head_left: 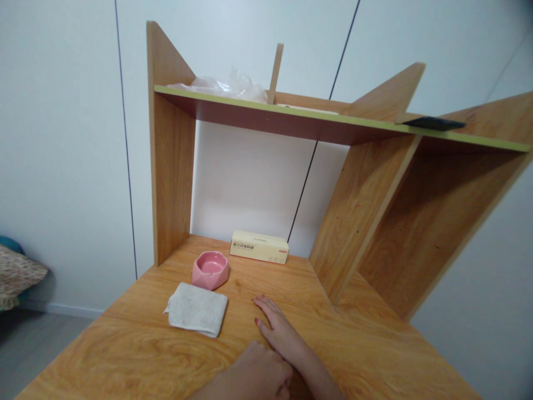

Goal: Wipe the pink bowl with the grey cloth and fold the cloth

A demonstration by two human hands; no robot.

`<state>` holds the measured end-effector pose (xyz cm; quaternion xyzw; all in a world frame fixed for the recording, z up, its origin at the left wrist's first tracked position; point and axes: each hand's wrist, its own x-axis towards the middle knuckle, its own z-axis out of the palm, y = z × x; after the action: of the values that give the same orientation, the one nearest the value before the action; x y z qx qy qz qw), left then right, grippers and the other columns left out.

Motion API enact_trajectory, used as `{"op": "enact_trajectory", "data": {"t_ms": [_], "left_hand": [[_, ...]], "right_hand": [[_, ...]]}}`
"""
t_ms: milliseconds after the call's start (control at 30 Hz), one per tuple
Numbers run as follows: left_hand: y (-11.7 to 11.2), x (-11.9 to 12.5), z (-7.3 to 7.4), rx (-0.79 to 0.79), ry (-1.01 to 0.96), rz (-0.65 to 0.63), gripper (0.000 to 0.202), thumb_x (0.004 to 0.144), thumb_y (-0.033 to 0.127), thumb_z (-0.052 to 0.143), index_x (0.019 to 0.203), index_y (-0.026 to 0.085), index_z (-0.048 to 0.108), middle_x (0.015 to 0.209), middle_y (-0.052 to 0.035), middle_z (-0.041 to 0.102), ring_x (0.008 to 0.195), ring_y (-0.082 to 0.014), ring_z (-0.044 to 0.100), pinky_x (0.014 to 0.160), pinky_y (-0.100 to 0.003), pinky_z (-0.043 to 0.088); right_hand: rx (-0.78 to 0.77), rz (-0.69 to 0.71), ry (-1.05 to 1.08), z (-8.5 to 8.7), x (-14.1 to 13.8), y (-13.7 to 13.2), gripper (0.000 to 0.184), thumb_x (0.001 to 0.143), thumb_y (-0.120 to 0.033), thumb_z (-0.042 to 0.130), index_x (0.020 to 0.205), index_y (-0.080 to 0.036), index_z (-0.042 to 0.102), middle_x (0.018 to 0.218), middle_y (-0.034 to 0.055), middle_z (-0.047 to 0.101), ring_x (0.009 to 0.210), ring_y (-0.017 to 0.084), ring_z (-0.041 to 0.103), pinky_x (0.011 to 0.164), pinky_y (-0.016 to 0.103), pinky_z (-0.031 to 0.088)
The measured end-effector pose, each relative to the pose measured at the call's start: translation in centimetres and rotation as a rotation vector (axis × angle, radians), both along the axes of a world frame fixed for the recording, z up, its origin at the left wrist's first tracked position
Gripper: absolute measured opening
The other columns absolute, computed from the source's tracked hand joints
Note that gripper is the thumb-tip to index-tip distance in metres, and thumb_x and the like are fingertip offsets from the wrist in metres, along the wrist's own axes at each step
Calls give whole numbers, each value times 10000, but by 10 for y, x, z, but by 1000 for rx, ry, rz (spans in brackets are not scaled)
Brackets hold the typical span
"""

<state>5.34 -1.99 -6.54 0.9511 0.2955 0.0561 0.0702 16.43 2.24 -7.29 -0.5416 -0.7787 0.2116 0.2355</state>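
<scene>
My right hand point(277, 328) lies flat on the wooden desk point(125, 355), fingers stretched out and together, palm down, holding nothing. My left hand point(254, 373) sits just behind it at the bottom edge, its fingers curled into a loose fist against my right wrist, and I see nothing in it. A folded grey-white cloth point(197, 308) lies a little to the left of my right fingertips. Beyond the cloth stands a pink ashtray point(210, 269). A long cream box with a red end point(259, 246) lies at the back of the desk.
A wooden hutch stands on the desk, with an upright side panel point(170, 166) on the left and slanted panels point(366, 211) on the right. Its upper shelf point(291, 114) carries a crumpled clear plastic bag point(227, 87) and a dark flat object point(435, 123). White wall panels are behind.
</scene>
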Motion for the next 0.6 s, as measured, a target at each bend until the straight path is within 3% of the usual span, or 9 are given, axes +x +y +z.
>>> {"op": "enact_trajectory", "data": {"t_ms": [400, 600], "left_hand": [[-3, -1, 5, 5, 6, -9, 124, 754, 195, 507, 698, 158, 611, 662, -59, 669, 599, -205, 615, 544, -278, 468], [-1, 0, 1, 21, -9, -13, 120, 746, 203, 513, 701, 161, 617, 663, -56, 670, 600, -209, 615, 548, -282, 465]], "right_hand": [[-1, -3, 16, 0, -1, 1, 467, 761, -205, 444, 1217, -113, 491, 1320, 104, 434, 1262, 188, 313, 1068, 365, 197], [-1, -2, 17, 1, 0, -1, 467, 764, -217, 442, 1219, -123, 489, 1323, 92, 432, 1261, 182, 315, 1069, 366, 195]]}}
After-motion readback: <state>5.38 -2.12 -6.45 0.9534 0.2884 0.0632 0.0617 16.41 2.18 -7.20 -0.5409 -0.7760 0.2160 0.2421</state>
